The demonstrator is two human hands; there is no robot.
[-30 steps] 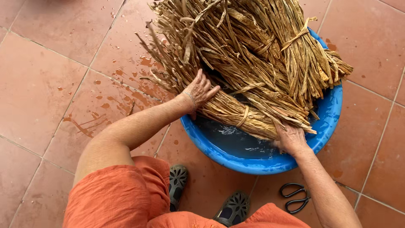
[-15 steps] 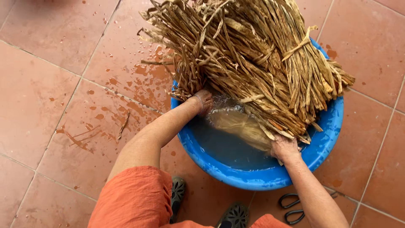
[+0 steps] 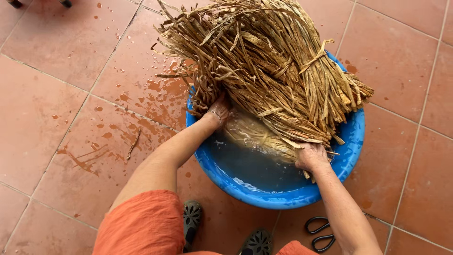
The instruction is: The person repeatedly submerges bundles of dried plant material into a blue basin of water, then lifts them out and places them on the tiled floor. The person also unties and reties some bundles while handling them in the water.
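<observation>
Gripping the big bundle of dry straw at its wet near end with left hand and right hand, leaning away over the blue tub.

tied dry straw bundles heaped across blue basin, lower ends submerged.

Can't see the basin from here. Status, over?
Left hand and right hand both gripping the dried straw bundle, pressing its lower end into the water. Blue basin steady. Scissors on floor, clear of work.
</observation>
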